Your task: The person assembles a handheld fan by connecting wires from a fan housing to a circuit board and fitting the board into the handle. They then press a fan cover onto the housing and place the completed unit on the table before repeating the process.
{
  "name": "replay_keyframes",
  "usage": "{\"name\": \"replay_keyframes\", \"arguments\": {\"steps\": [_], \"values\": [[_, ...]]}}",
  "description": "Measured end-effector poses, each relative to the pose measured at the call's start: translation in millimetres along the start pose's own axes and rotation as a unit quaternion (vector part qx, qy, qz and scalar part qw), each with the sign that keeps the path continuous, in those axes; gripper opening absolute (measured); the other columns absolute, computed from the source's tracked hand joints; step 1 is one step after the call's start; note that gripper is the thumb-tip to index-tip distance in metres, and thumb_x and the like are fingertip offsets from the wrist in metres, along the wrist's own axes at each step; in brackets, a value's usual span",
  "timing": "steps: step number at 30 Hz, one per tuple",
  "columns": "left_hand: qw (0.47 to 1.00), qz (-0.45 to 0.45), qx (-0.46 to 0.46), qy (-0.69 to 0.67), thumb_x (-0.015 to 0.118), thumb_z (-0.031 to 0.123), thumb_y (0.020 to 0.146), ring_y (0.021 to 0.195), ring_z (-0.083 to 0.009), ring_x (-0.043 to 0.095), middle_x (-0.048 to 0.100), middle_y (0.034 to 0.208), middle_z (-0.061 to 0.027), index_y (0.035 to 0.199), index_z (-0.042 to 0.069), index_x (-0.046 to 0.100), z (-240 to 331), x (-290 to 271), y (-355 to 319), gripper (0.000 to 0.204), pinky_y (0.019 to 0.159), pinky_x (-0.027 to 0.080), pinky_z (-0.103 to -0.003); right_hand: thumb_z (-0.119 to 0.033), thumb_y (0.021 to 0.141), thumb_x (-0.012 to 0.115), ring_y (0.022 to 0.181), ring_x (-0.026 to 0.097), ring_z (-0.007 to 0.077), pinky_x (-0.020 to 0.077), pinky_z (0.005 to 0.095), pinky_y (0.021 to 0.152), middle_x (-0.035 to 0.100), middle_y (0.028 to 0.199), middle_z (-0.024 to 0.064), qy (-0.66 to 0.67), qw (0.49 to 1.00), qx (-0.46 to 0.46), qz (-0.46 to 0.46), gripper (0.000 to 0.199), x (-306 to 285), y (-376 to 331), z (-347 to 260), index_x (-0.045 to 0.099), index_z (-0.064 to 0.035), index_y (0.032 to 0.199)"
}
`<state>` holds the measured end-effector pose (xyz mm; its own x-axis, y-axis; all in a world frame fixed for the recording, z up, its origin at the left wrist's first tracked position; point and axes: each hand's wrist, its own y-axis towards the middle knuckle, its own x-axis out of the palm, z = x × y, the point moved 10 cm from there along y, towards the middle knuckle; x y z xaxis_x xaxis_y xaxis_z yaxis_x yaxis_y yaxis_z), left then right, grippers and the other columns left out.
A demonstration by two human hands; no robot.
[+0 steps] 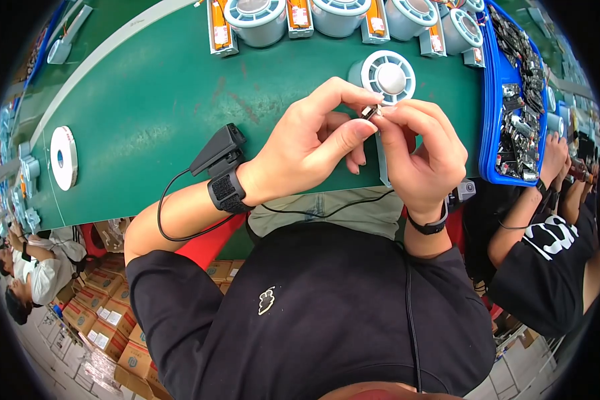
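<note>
My left hand (307, 143) is closed in a pinch, thumb and forefinger on a small dark circuit board (369, 113) with pale parts on it. My right hand (428, 148) comes in from the other side, its fingertips pinched on what looks like a tiny white connector (379, 112) against the board's edge. Fingers cover much of both pieces. Just beyond my fingertips lies a light-blue round fan housing (389, 79) with a spoked rim and a grey centre. Its pale handle (383, 163) runs toward me between my hands, partly hidden by them.
Several similar fan units (255, 23) with orange-filled handles line the table's far side. Blue trays (490, 133) of small circuit boards stand at the right. A white tape roll (63, 159) lies on the green table (147, 133) at left. Co-workers sit on both sides.
</note>
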<state>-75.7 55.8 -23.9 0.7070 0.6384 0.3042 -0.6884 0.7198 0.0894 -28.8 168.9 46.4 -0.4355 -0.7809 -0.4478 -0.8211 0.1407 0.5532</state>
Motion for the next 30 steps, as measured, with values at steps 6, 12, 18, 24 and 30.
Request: {"name": "replay_keyframes", "arguments": {"steps": [6, 12, 18, 24, 30], "values": [[1.000, -0.018, 0.019, 0.004, 0.055, 0.008, 0.106, 0.076, -0.0126, 0.067, 0.059, 0.121, -0.0118, 0.134, 0.000, 0.049, 7.5, 2.8, 0.2, 0.031, 0.065, 0.058, -0.027, 0.010, 0.087, 0.071, 0.074, 0.064, 0.0126, 0.0504, 0.0237, 0.063, 0.068, 0.094, 0.0112, 0.089, 0.992, 0.058, -0.061, 0.014, 3.1, -1.4, 17.3, 0.067, 0.0033, 0.099], [0.996, -0.042, 0.050, 0.059, 0.054, 0.008, 0.106, 0.078, -0.0138, 0.066, 0.057, 0.127, -0.0127, 0.136, -0.001, 0.048, 7.4, 4.0, 1.3, 0.032, 0.066, 0.058, -0.027, 0.010, 0.091, 0.066, 0.070, 0.060, 0.0124, 0.0485, 0.0243, 0.061, 0.064, 0.091, 0.0097, 0.022, 0.997, 0.024, -0.065, 0.010, 10.2, -2.1, 6.2, 0.063, 0.0029, 0.098], [0.997, -0.034, 0.040, 0.055, 0.054, 0.004, 0.106, 0.079, -0.0136, 0.067, 0.058, 0.126, -0.0115, 0.135, -0.001, 0.050, 9.6, 0.8, 3.5, 0.030, 0.068, 0.059, -0.027, 0.009, 0.092, 0.064, 0.069, 0.060, 0.0136, 0.0479, 0.0255, 0.058, 0.064, 0.090, 0.0098, -0.049, 0.998, -0.029, -0.034, 0.008, 9.5, -0.9, -0.5, 0.063, 0.0029, 0.096], [0.998, -0.043, 0.003, -0.046, 0.054, 0.001, 0.105, 0.081, -0.0139, 0.068, 0.059, 0.125, -0.0111, 0.134, -0.001, 0.051, 2.1, 0.8, 3.1, 0.029, 0.068, 0.059, -0.027, 0.008, 0.092, 0.065, 0.068, 0.061, 0.0154, 0.0480, 0.0267, 0.057, 0.064, 0.088, 0.0106, -0.056, 0.997, -0.040, -0.035, 0.007, 10.4, 0.9, -3.5, 0.064, 0.0025, 0.095], [0.999, -0.029, 0.025, 0.032, 0.052, 0.004, 0.106, 0.080, -0.0150, 0.067, 0.059, 0.125, -0.0117, 0.132, 0.000, 0.051, 6.2, 1.5, 1.6, 0.026, 0.067, 0.059, -0.029, 0.007, 0.091, 0.067, 0.066, 0.061, 0.0171, 0.0486, 0.0274, 0.058, 0.065, 0.085, 0.0109, -0.078, 0.995, -0.045, -0.047, 0.007, 12.4, 0.0, -5.4, 0.066, 0.0022, 0.095]]}}
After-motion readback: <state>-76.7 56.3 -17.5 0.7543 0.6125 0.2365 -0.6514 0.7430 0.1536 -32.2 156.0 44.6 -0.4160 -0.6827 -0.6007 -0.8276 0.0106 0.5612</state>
